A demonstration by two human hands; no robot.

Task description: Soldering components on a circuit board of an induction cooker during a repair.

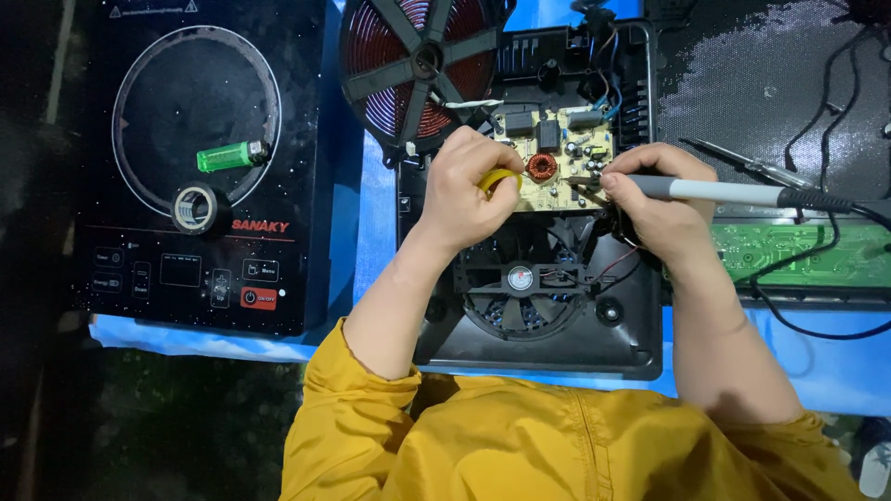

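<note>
R hand (pixel 657 206) gripped soldering iron (pixel 724 192) w/ closed fingers on circuit board (pixel 557 158) at casing's top edge, L hand (pixel 469 186) pinched yellow tape roll (pixel 497 177)

On the black glass cooktop panel (pixel 200 167) lying at the left, a small dark rectangular display screen (pixel 180 270) sits in the middle of the control strip near its front edge. Just right of it is a red rectangular button label (pixel 258 298), and above that a short red brand marking (pixel 260 225). A pale warning label (pixel 153 9) runs along the panel's far edge.
</note>
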